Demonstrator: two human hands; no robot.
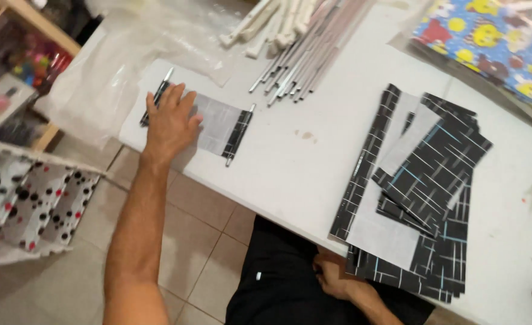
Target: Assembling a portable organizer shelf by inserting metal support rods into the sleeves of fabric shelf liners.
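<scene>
The left hand [171,122] lies flat, fingers spread, pinning the grey sheet [217,124] between its two rods to the worktop [290,162], so it cannot curl; the right hand [333,275] rests loosely curled in the lap, grasping nothing.

The left hand [171,120] covers part of the grey sheet [217,125] and its left rod. The right hand [333,274] sits half under the bench [302,174] edge, fingers hidden. The colourful paper [488,42] is cut off at the corner.
</scene>
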